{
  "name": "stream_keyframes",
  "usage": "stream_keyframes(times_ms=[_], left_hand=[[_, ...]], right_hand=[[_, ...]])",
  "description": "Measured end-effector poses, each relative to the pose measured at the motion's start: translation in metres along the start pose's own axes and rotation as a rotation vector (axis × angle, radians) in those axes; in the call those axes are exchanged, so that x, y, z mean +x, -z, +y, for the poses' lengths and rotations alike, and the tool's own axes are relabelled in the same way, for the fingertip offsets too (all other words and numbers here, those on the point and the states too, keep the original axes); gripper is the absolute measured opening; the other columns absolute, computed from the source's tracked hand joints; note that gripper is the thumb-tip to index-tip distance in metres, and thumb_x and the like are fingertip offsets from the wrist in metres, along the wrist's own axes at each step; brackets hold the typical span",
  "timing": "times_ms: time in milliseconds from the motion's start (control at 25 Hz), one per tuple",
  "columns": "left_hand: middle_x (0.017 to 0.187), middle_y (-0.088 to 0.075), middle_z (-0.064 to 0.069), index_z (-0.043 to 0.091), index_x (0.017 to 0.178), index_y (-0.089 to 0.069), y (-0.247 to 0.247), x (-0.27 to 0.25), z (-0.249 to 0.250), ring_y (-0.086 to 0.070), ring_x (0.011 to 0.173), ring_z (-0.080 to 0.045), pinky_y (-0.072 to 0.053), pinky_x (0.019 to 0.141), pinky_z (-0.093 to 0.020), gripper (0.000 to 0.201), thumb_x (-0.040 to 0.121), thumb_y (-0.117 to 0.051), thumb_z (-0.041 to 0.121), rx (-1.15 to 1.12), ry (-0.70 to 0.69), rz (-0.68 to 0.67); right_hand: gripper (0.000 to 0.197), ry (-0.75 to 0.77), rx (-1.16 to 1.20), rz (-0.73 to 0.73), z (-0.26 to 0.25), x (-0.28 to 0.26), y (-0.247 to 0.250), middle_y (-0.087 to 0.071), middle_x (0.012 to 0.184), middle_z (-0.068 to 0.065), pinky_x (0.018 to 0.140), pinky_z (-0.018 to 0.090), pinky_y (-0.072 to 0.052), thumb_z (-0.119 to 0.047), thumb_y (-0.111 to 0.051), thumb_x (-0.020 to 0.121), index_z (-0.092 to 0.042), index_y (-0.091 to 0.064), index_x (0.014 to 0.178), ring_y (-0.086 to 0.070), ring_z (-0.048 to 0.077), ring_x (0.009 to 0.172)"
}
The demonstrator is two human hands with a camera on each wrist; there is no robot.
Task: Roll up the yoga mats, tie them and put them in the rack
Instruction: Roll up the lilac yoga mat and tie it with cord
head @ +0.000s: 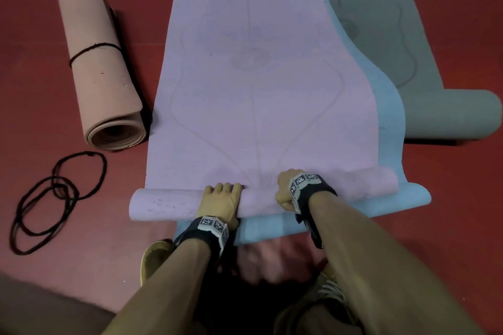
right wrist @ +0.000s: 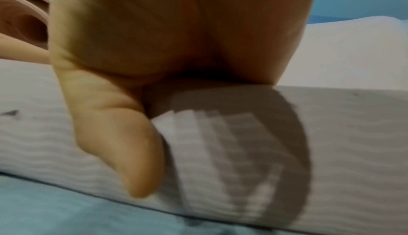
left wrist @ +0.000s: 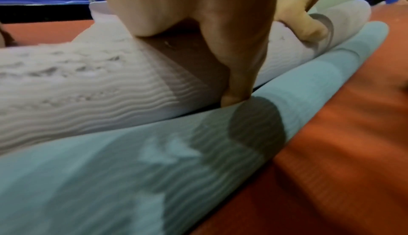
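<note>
On the red floor (head: pixel 40 106) at far left lie loose black cord loops (head: pixel 58 196), and behind them a pink yoga mat (head: pixel 99 62) already rolled and tied with 1 black cord (head: pixel 94 49); next comes the lilac yoga mat (head: pixel 253 84), spread flat away from the person with its near end turned into a thin roll (head: pixel 168 202); the left hand (head: pixel 221 202) curls over that roll, thumb tucked at its near side, and the right hand (head: pixel 285 190) clamps it the same way just beside; under it lies a light blue yoga mat (head: pixel 389 128), its own near end curled, and at far right a grey-green yoga mat (head: pixel 381 30), partly rolled. The roll looks slanted, its left end nearer the person, so it may telescope into a cone as it grows; both hands sit near the middle, leaving the ends loose; the blue mat beneath might drag along or bunch if pressed hard.
</note>
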State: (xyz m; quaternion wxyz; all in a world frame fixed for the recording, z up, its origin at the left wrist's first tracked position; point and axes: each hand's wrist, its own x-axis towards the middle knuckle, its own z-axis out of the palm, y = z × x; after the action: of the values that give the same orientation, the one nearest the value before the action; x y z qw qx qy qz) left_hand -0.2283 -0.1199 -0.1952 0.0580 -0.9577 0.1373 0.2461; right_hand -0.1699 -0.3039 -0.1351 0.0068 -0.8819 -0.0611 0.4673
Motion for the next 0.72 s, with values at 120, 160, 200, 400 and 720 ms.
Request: stream_keyframes(times_ms=[120,160,200,400,720], left_hand=[[0.123,-0.058,0.000,0.025,0.134,-0.040,0.007,0.012,-0.008,-0.056,0.115,-0.024,-0.039,0.094,-0.036,0.071,0.071,-0.069,0.041,-0.032,-0.034,-0.027],[0.122,-0.060,0.001,0.028,0.134,-0.042,0.012,0.016,-0.010,-0.059,0.114,-0.023,-0.041,0.094,-0.035,0.072,0.069,-0.071,0.042,-0.055,-0.050,-0.061],[0.120,-0.063,0.002,0.031,0.132,-0.045,0.017,0.019,-0.009,-0.061,0.112,-0.023,-0.044,0.092,-0.034,0.071,0.068,-0.072,0.042,-0.059,-0.051,-0.108],[0.101,-0.069,0.007,0.042,0.116,-0.060,0.034,0.036,-0.003,-0.068,0.087,-0.016,-0.050,0.071,-0.025,0.050,0.069,-0.076,0.036,0.049,0.111,-0.244],[0.127,-0.055,0.000,0.026,0.133,-0.043,0.008,0.016,-0.009,-0.051,0.120,-0.023,-0.037,0.098,-0.037,0.071,0.070,-0.071,0.042,-0.081,-0.005,-0.041]], right_hand=[[0.020,0.010,-0.042,0.056,0.001,0.002,-0.017,-0.068,0.080,0.006,0.061,0.024,-0.047,-0.010,-0.061,0.051,-0.014,-0.066,0.070,-0.065,0.023,0.071],[0.022,0.028,-0.084,0.127,0.004,0.003,-0.027,-0.069,0.095,0.006,0.073,0.029,-0.048,-0.018,-0.063,0.067,-0.016,-0.068,0.088,-0.066,0.026,0.086],[0.031,0.042,-0.122,0.208,0.006,0.004,-0.038,-0.068,0.106,0.006,0.084,0.034,-0.046,-0.027,-0.062,0.075,-0.016,-0.064,0.104,-0.064,0.028,0.099],[0.060,0.054,-0.261,0.429,0.005,-0.009,-0.064,-0.056,0.119,0.009,0.095,0.043,-0.037,-0.020,-0.067,0.070,-0.013,-0.045,0.125,-0.052,0.030,0.111],[0.035,0.032,-0.154,0.260,-0.002,0.002,-0.024,-0.066,0.114,0.011,0.084,0.033,-0.050,-0.020,-0.062,0.076,-0.011,-0.065,0.110,-0.064,0.031,0.107]])
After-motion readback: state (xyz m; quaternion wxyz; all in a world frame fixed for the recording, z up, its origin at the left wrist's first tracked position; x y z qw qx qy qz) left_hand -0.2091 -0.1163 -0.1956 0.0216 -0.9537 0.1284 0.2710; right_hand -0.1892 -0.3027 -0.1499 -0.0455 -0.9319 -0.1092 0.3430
